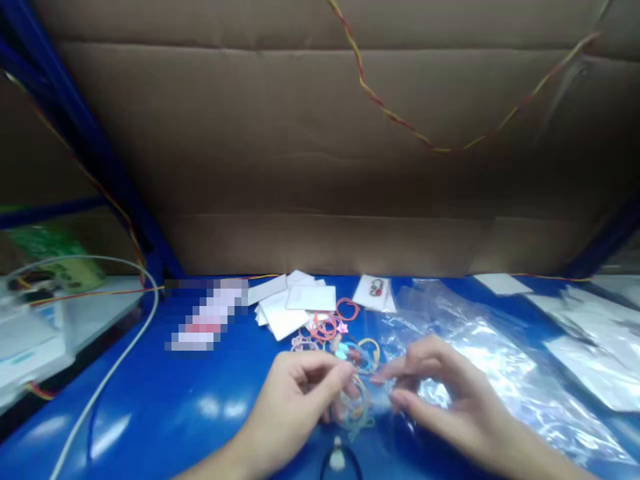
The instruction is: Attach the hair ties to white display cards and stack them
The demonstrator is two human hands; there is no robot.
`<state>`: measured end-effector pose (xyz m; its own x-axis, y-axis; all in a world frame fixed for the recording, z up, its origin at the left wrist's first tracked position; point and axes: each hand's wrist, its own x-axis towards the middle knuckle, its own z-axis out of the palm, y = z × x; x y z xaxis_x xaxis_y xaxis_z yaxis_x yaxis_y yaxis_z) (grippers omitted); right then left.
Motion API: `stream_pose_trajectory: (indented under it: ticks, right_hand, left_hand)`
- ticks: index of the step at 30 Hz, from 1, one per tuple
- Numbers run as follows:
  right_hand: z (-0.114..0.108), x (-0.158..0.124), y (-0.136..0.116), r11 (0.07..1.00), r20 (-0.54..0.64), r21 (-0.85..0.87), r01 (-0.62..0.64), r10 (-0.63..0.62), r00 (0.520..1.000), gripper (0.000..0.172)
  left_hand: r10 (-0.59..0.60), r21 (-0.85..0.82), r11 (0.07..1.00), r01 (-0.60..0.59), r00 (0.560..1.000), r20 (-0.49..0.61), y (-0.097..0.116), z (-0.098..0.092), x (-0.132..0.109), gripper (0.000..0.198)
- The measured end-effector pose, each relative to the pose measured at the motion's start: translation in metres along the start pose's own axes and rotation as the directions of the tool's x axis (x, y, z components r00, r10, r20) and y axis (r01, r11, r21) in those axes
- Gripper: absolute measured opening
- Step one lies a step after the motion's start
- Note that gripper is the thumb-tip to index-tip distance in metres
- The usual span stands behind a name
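Observation:
My left hand (295,397) and my right hand (440,390) meet low in the middle over a blue table (165,407). Both pinch at a tangle of thin coloured hair bands (357,400) between their fingertips. My right hand also touches a small clear plastic bag (395,393), blurred. More loose hair bands (330,330), orange, pink and yellow, lie just beyond the hands. Behind those sits a heap of white cards (293,303).
A pile of clear plastic bags (500,360) spreads over the right of the table. A printed card (375,290) lies at the back. A cardboard wall (320,167) closes the rear, with a twisted wire (400,120) hanging. A grey cable (125,347) curves at left.

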<state>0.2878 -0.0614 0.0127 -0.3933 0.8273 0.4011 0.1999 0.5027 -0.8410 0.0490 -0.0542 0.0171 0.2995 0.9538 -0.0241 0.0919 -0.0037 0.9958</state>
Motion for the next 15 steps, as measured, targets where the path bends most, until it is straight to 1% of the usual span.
stream_pose_trajectory:
  ticks: [1,2,4,5,9,15]
  right_hand:
    - [-0.001,0.001,-0.001,0.996,0.007,-0.072,0.058,-0.058,0.998,0.013]
    - [-0.002,0.001,-0.003,0.988,0.033,-0.133,0.076,-0.072,0.997,0.016]
    - [-0.003,0.002,-0.007,0.971,0.07,-0.21,0.111,-0.099,0.993,0.027]
    - [-0.003,0.002,-0.009,0.968,0.076,-0.223,0.119,-0.105,0.992,0.031]
    - [-0.004,0.002,-0.014,0.969,0.081,-0.235,0.082,-0.065,0.995,0.033]
    - [-0.005,0.002,-0.009,0.974,0.072,-0.225,0.018,-0.002,0.997,0.03]
  left_hand:
    - [-0.005,-0.005,1.0,0.005,1.0,-0.011,0.0,0.0,0.0,0.034]
    - [-0.012,-0.012,1.0,0.011,1.0,-0.017,0.001,0.001,0.0,0.034]
    - [-0.026,-0.029,0.999,0.026,0.999,-0.027,0.002,0.001,0.0,0.035]
    - [-0.032,-0.036,0.999,0.031,0.999,-0.033,0.002,0.001,0.0,0.034]
    - [-0.032,-0.052,0.998,0.03,0.999,-0.038,0.001,0.001,0.0,0.034]
    - [-0.015,-0.066,0.998,0.014,1.0,-0.018,0.0,0.0,0.0,0.031]
